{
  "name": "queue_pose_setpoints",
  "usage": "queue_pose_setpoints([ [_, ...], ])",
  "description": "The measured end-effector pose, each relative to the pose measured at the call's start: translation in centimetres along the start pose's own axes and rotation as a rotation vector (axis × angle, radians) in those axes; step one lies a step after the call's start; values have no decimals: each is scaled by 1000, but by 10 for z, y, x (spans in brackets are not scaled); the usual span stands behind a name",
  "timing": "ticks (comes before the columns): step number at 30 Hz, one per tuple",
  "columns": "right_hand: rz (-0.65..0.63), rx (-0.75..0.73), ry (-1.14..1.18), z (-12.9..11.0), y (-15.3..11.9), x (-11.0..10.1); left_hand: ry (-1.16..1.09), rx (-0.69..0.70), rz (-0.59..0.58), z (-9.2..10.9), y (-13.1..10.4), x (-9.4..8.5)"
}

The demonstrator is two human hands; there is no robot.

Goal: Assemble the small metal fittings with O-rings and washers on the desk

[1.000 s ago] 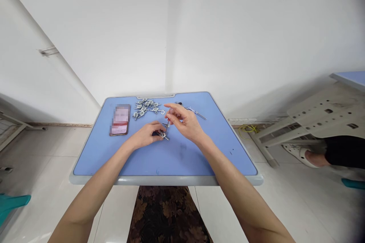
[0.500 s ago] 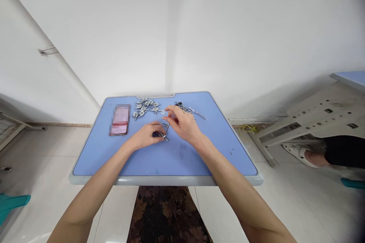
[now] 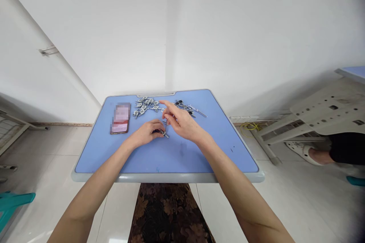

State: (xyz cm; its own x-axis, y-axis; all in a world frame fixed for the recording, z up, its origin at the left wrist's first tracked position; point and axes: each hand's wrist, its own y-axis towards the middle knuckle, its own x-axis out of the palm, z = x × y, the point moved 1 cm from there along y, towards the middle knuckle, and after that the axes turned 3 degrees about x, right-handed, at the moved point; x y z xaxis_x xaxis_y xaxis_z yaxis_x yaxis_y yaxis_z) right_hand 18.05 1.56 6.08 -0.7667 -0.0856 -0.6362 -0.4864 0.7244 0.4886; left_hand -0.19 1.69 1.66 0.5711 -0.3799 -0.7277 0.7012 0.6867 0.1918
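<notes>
My left hand (image 3: pixel 146 133) is closed around a small silvery metal fitting (image 3: pixel 165 134) low over the middle of the desk. One short arm of the fitting sticks out past the fingertips; the rest is hidden by them. Just to the right, my right hand (image 3: pixel 184 123) pinches a thin metal rod (image 3: pixel 165 124) upright, its lower end at the fitting. The index finger of that hand points forward, and its fingers cover the rod's top. Beyond the hands lies a pile of silvery metal fittings (image 3: pixel 145 105) with ring-shaped parts.
A phone (image 3: pixel 121 119) lies at the desk's left. Behind my right hand are metal fittings with black round parts (image 3: pixel 179 103) and slim metal rods (image 3: pixel 199 111). The blue desk (image 3: pixel 171 161) stands against a white wall. Another person's foot in a white shoe (image 3: pixel 302 152) is at right.
My right hand's index finger has stretched out forward over the rod. The left hand keeps its hold on the fitting. The view has shifted slightly.
</notes>
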Motion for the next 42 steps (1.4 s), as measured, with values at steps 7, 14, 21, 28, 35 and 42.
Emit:
queue_pose_setpoints([
  [7,152,94,7,10,11,8,-47,-40,35,-11,4,-3],
  [14,233,147,43,16,17,10,-146,-38,46,-21,2,-7],
  [21,264,127,32,22,22,15,-133,-22,33,-23,1,-8],
  [28,233,139,-30,22,20,16,-28,24,12,-13,1,-5],
  [35,218,132,-29,21,17,14,86,57,25,-4,-1,-2],
  [42,52,46,103,13,12,3,79,34,4,-6,0,-3],
])
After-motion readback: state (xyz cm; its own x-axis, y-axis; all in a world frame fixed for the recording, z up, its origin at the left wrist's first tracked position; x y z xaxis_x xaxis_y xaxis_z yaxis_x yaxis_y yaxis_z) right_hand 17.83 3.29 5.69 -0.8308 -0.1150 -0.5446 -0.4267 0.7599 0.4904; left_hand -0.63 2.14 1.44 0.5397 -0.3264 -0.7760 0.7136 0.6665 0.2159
